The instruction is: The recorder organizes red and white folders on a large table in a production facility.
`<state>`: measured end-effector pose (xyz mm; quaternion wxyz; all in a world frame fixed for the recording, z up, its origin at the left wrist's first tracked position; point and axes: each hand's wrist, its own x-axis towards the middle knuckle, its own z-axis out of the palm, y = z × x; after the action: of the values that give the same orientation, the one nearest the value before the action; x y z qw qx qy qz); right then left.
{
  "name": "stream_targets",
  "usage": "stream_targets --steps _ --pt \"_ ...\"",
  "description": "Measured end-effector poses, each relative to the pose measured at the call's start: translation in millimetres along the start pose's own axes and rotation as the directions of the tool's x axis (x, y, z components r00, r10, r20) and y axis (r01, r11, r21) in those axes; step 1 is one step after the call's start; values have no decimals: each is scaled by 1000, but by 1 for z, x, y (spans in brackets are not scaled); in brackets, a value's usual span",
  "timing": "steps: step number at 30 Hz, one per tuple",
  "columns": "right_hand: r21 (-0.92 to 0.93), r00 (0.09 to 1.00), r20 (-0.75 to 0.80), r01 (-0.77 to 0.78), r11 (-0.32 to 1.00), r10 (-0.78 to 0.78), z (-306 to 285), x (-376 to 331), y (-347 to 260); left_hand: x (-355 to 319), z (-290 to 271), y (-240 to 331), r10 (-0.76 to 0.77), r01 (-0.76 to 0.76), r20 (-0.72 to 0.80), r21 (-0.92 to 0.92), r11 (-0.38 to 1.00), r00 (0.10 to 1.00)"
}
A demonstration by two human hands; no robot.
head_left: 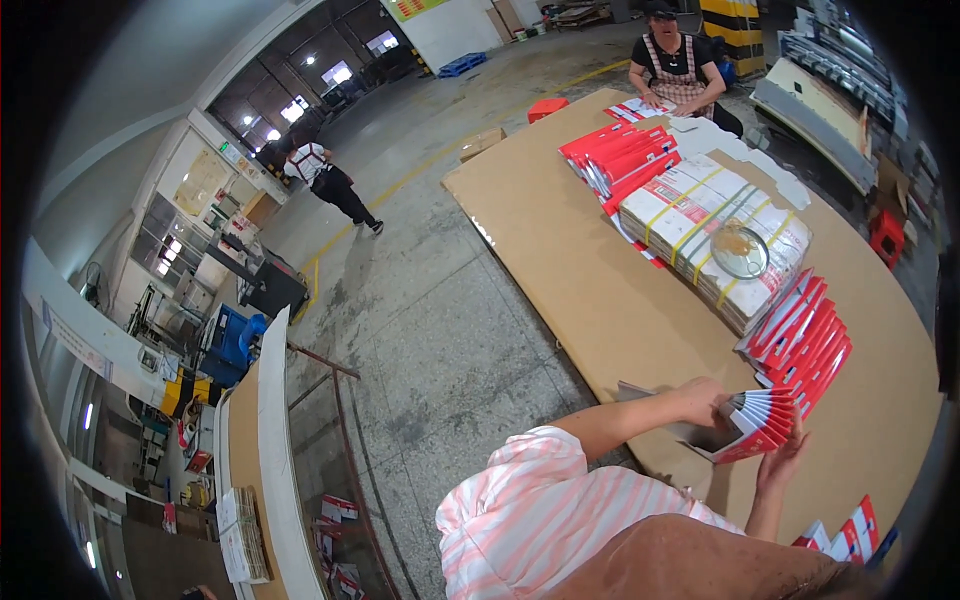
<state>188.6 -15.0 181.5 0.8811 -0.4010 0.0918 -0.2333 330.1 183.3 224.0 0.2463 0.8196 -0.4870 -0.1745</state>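
Observation:
On the brown cardboard-covered table (600, 300) I hold a fanned stack of flat red-and-white cartons (760, 425). My left hand (705, 400) grips the stack's near end from above. My right hand (785, 455) presses its open fingers against the stack's underside and right edge. My left sleeve is pink-and-white striped. A longer row of the same red cartons (805, 340) stands on edge just beyond the held stack.
A strapped bundle of flat cartons (700, 225) with a roll of clear tape (740, 250) on top lies mid-table; more red cartons (620, 160) lie beyond. A seated person in an apron (675, 65) works at the far end. Another person (325, 180) walks across the concrete floor.

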Motion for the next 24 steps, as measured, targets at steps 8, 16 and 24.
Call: stream_targets --steps 8,16,24 --pt "-599 982 -38 -169 782 183 -98 23 93 0 6 2 42 -42 -27 -35 998 999" --pt "-398 965 -44 -254 882 258 -66 27 71 11 3 -7 31 -32 -15 -71 997 999" --pt "-129 997 37 -64 990 69 -4 14 31 6 9 -7 26 -34 -75 -110 993 997"
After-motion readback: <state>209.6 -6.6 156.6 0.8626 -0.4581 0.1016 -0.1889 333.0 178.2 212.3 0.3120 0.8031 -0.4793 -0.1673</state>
